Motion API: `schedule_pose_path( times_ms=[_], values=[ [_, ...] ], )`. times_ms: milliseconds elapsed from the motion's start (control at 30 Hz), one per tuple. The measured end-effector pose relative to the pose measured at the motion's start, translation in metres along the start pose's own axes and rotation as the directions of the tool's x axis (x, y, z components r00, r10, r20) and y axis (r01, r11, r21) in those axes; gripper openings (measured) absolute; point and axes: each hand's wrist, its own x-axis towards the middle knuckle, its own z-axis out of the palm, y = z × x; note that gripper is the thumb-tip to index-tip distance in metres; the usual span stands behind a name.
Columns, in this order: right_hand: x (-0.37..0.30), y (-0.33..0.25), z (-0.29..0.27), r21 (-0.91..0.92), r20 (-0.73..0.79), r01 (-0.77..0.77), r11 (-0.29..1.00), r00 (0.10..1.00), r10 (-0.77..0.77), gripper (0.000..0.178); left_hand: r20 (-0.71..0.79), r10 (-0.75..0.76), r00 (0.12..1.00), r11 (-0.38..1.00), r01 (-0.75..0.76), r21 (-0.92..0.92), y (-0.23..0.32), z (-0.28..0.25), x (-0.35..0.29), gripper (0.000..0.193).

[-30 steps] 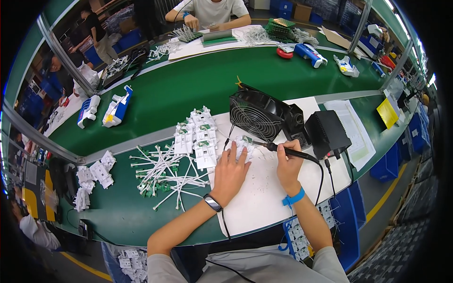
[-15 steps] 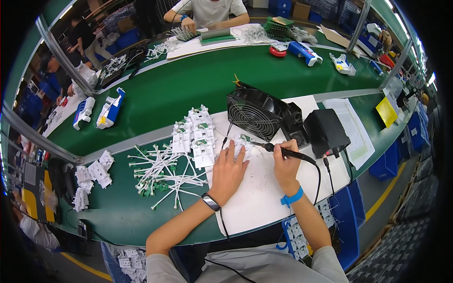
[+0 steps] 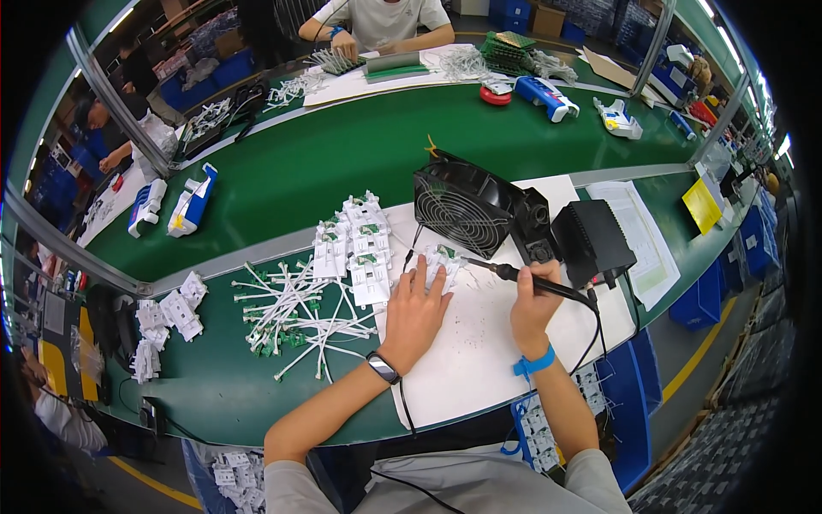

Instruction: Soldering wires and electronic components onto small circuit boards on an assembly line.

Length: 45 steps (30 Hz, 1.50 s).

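A white plastic housing point(image 3: 443, 259) with a small green circuit board lies on the white work sheet point(image 3: 467, 343). My left hand point(image 3: 417, 315) holds it down from the near side, the fingertips closed against its edge. In my right hand point(image 3: 536, 300) is a soldering iron point(image 3: 507, 271), gripped like a pen. Its thin tip points left at the housing; whether it touches cannot be made out. Left of my left hand lie several similar housings point(image 3: 370, 265) in rows. Nearby is a heap of white cables point(image 3: 295, 313) with green boards on their ends.
A black fan point(image 3: 462, 206) stands just beyond the housing, next to a soldering stand point(image 3: 538, 244) and a black box point(image 3: 591, 240). Loose housings point(image 3: 175, 313) lie far left. Blue-and-white shells point(image 3: 193, 201) rest on the green belt point(image 3: 334, 146). Another person works opposite.
My right hand has drawn the soldering iron a little to the right. My left hand stays on the housing. The shells on the belt have shifted slightly left.
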Motion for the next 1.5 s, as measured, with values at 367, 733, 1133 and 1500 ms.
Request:
schedule_pose_path(
  times_ms=[367,733,1133,1500],
  values=[
    [0.029,-0.023,-0.061,-0.205,-0.324,0.192,0.96,0.912,-0.252,0.015,0.042,-0.002,0.999,1.0,0.002,-0.013,0.0,-0.001,0.0,0.043],
    [0.084,0.01,-0.031,-0.474,-0.089,0.031,0.88,0.993,-0.083,0.014,0.033,0.002,0.999,0.999,-0.001,-0.037,0.0,0.001,0.0,0.043],
    [0.083,0.026,-0.021,-0.483,0.022,0.052,0.874,0.999,-0.048,0.013,-0.039,0.012,0.999,1.0,-0.012,-0.019,-0.004,0.005,-0.001,0.043],
    [0.093,0.02,-0.025,-0.225,-0.013,-0.303,0.926,0.951,0.308,0.012,-0.036,-0.004,0.999,1.0,0.004,-0.007,-0.003,0.009,0.0,0.042]
  ],
)
